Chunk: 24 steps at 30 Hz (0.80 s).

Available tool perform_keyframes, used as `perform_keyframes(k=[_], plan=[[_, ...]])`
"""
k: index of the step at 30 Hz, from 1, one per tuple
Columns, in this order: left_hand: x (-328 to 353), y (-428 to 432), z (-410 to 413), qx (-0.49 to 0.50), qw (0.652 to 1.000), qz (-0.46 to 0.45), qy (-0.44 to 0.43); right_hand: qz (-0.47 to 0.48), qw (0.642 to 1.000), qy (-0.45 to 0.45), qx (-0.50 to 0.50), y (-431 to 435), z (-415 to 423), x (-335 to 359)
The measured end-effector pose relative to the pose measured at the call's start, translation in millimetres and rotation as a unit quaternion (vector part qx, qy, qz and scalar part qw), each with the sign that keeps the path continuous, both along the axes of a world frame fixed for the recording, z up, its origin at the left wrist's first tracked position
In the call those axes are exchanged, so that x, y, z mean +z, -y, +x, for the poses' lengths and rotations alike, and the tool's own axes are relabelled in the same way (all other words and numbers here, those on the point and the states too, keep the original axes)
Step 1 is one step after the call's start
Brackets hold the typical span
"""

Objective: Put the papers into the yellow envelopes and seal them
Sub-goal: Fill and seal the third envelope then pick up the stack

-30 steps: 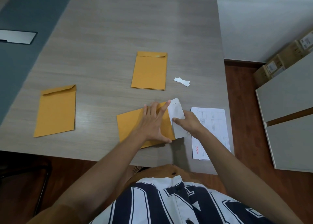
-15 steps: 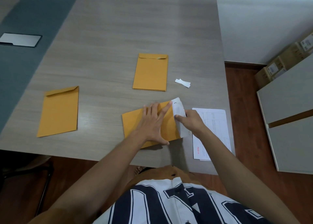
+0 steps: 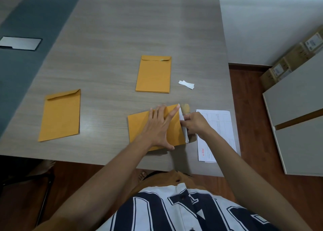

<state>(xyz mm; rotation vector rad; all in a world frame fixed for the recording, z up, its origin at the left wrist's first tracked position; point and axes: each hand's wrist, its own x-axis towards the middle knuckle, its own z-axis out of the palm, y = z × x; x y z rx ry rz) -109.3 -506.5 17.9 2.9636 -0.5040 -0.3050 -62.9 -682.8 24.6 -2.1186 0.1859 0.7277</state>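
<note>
Over on the far left of the wooden table (image 3: pixel 122 29) there's a yellow envelope (image 3: pixel 60 115) lying flat, flap folded down at the far end, long side running away from the person and tipped a little to the right. Next one along, near the middle, is a neat stack of envelopes (image 3: pixel 153 74), also lengthways away from the person, flap at the far end. Just right of that sit a couple of small white paper strips (image 3: pixel 186 84), well apart from everything else.

Closer to the near edge is the envelope being filled (image 3: pixel 138 126). It lies sideways, long axis running left to right, mouth pointing right, with its open flap (image 3: pixel 185 108) sticking out past the mouth. The left hand (image 3: pixel 160 127) is spread wide and pressed flat on top of it, fingers pointing toward the far right corner. A folded white paper (image 3: pixel 182 119) is mostly inside, only a thin sliver showing at the mouth. The right hand (image 3: pixel 194 123) is pinched narrow on that paper edge right at the opening.

Just right of the hands, a stack of printed sheets (image 3: pixel 220 126) lies flat near the table's right edge, long side running away from the person, partly under the right forearm.
</note>
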Motion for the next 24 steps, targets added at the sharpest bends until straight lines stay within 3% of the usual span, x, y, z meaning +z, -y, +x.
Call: perform_keyframes(k=[8, 14, 21, 24], plan=[[2.6, -8.1, -3.5, 0.009, 1.000, 0.000, -0.011, 0.042, 0.998, -0.045, 0.001, 2.4, 2.2, 5.4], [4.5, -3.8, -2.7, -0.011, 1.000, -0.013, 0.016, 0.003, 0.999, -0.034, 0.000, -6.8, -1.9, 10.6], [6.0, -4.7, -0.1, -0.010, 1.000, -0.008, 0.010, 0.025, 0.998, -0.035, -0.038, -7.7, -2.6, 16.6], [5.6, -4.6, 0.1, -0.008, 1.000, -0.014, 0.006, 0.012, 0.999, -0.036, 0.003, -4.3, -2.4, 20.5]])
